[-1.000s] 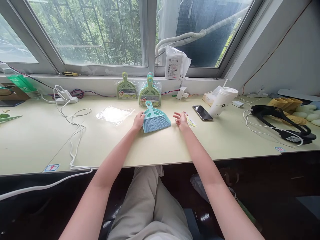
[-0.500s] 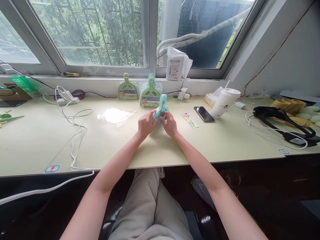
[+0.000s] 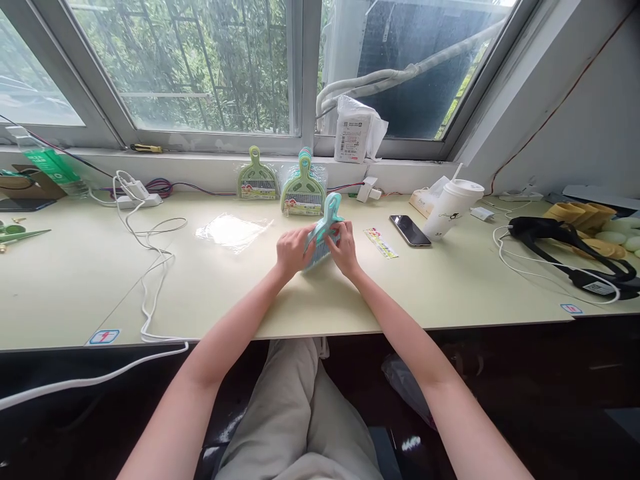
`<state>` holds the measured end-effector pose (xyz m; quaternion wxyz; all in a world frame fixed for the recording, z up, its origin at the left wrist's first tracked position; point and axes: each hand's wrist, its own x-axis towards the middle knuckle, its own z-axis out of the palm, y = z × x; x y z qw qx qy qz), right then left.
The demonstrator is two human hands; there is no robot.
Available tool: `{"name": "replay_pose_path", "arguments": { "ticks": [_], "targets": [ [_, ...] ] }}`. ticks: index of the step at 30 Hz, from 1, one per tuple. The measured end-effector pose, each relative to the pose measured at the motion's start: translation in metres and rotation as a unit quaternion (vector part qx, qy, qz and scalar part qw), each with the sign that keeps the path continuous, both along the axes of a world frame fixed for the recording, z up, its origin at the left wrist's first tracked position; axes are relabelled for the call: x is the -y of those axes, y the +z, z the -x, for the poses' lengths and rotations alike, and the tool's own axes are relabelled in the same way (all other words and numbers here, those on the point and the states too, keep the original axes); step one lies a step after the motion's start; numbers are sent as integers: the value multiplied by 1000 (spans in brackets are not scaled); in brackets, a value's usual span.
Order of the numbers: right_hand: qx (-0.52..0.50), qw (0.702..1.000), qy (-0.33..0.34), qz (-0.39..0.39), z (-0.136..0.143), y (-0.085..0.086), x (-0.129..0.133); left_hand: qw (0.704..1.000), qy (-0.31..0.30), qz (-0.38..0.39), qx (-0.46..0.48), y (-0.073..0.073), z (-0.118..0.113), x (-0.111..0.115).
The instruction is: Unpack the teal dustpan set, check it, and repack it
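A teal mini dustpan and brush set (image 3: pixel 330 212) stands upright and slightly turned between my hands, bristles low near the table. My left hand (image 3: pixel 294 251) is closed on its left side. On the right, my right hand (image 3: pixel 344 249) grips it with thumb and fingers. Both palms hide parts of the set. To the right lies a printed label card (image 3: pixel 381 243). A stack of clear plastic bags (image 3: pixel 233 231) lies to the left. Behind my hands, green dustpan sets in clear wrap lean by the wall: one single set (image 3: pixel 257 180) and a stack (image 3: pixel 303 190).
A phone (image 3: pixel 410 230), a white lidded cup (image 3: pixel 453 208) with a straw and a tissue pack (image 3: pixel 425 200) are at right. Farther right lies a black strapped headset (image 3: pixel 565 257). White cables (image 3: pixel 157 260) run across the left side. A wrapped box (image 3: pixel 353 137) sits on the sill.
The dustpan set has turned, so more of its bristles show between my hands. My right hand has shifted slightly right. The view has moved a little.
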<state>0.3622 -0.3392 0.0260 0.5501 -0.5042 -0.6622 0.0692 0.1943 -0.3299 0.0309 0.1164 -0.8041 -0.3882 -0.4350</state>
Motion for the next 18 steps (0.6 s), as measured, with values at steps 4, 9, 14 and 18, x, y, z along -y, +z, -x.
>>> {"name": "replay_pose_path", "arguments": {
  "ticks": [4,9,14,18],
  "targets": [
    [-11,1000,-10,-16,-1,5,0,999,-12,23,43,5,-1,-1],
    [-33,999,-36,-22,-3,6,0,996,20,77,38,9,4,-12],
    [-25,992,-112,-43,-18,19,7,967,164,182,72,15,39,-42],
    [133,964,-229,36,-30,27,7,925,198,319,55,10,58,-60]
  ]
}}
